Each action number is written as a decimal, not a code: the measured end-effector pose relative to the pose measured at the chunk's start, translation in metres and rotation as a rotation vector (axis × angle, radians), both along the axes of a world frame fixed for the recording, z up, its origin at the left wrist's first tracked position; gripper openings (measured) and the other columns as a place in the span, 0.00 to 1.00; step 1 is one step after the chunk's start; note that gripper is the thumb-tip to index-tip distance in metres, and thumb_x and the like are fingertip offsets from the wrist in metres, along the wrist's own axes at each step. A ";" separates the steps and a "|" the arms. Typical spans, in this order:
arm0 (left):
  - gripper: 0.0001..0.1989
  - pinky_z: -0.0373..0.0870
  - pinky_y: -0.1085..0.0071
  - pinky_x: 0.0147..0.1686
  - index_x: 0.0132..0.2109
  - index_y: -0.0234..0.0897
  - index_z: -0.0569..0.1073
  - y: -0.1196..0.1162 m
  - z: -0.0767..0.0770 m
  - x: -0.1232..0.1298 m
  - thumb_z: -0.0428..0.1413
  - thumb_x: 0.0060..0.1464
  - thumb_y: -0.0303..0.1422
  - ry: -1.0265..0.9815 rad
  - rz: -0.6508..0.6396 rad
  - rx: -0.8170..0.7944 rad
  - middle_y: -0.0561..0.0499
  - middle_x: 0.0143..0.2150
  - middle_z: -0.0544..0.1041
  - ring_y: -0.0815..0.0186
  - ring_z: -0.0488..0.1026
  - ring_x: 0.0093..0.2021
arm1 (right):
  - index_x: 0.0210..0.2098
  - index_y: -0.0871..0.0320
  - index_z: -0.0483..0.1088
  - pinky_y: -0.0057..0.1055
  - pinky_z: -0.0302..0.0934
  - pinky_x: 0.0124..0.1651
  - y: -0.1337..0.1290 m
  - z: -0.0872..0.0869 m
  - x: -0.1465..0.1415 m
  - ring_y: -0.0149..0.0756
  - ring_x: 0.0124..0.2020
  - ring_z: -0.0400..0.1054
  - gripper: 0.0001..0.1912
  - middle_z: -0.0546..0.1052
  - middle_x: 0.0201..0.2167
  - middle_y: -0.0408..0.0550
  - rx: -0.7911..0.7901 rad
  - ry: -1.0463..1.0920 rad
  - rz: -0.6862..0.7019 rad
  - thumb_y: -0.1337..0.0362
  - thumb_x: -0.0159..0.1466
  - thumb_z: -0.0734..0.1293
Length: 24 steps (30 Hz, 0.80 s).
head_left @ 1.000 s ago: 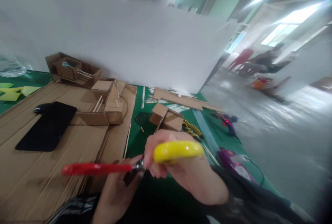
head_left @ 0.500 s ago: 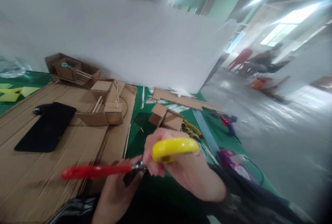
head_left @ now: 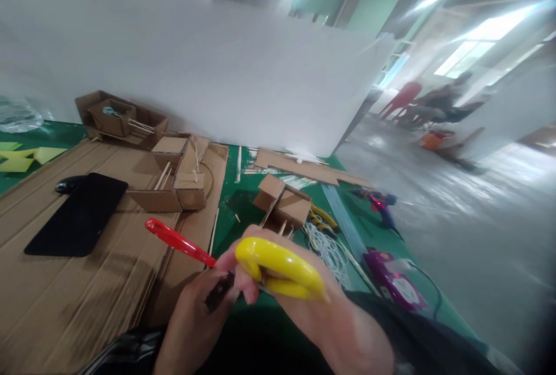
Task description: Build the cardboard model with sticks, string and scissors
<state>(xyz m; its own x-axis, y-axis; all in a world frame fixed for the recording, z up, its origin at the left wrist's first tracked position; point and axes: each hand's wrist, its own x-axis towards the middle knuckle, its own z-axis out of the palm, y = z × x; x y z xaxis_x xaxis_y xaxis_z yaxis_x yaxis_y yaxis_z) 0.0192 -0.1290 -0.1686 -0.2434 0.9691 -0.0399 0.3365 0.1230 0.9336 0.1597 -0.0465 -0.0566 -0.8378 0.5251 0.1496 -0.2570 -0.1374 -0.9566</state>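
Note:
Scissors with one yellow handle loop (head_left: 282,268) and one red handle (head_left: 180,241) are spread apart above the table. My right hand (head_left: 264,259) is closed on them near the pivot, with the yellow loop over its back. Close against it, my left hand (head_left: 200,305) pinches something small and dark that I cannot make out. The blades are mostly hidden by the fingers. Just beyond my right hand stands a small cardboard piece (head_left: 293,207) with sticks below it.
Cardboard constructions (head_left: 189,189) and a black tablet-like slab (head_left: 78,213) lie on a cardboard sheet at left. White string (head_left: 328,250), yellow-handled pliers (head_left: 324,218), a purple power strip (head_left: 393,282) and a glue gun (head_left: 380,204) are at right. A white partition (head_left: 195,68) stands behind.
The red handle has swung up and its end has moved right. The yellow loop has tilted and dropped slightly. My right hand has shifted a little, uncovering more string, and the small cardboard piece has moved slightly right.

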 end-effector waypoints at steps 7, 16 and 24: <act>0.09 0.72 0.70 0.38 0.37 0.39 0.76 -0.002 0.001 -0.002 0.54 0.59 0.36 0.009 -0.052 -0.004 0.50 0.35 0.80 0.60 0.77 0.37 | 0.44 0.55 0.71 0.36 0.55 0.40 -0.003 0.011 -0.004 0.36 0.32 0.58 0.27 0.69 0.36 0.49 -0.165 0.034 -0.047 0.39 0.61 0.60; 0.09 0.71 0.71 0.40 0.42 0.40 0.79 0.002 -0.007 -0.002 0.56 0.58 0.36 0.000 -0.084 0.025 0.51 0.39 0.82 0.61 0.77 0.39 | 0.42 0.56 0.69 0.36 0.57 0.43 0.013 0.020 -0.008 0.34 0.31 0.56 0.26 0.66 0.36 0.48 -0.157 0.079 0.065 0.41 0.64 0.58; 0.09 0.70 0.71 0.35 0.33 0.38 0.76 0.002 -0.006 -0.002 0.54 0.58 0.35 0.085 -0.090 0.035 0.51 0.31 0.78 0.62 0.75 0.34 | 0.43 0.55 0.68 0.34 0.56 0.45 0.008 0.019 -0.009 0.34 0.34 0.56 0.24 0.66 0.33 0.46 -0.165 0.068 0.079 0.42 0.61 0.64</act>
<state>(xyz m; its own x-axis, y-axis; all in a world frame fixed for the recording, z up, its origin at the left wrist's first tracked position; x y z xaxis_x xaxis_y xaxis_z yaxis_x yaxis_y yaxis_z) 0.0170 -0.1272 -0.1748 -0.1561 0.9877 0.0111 0.4225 0.0566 0.9046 0.1512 -0.0385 -0.0371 -0.8683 0.4801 0.1248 -0.3026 -0.3134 -0.9001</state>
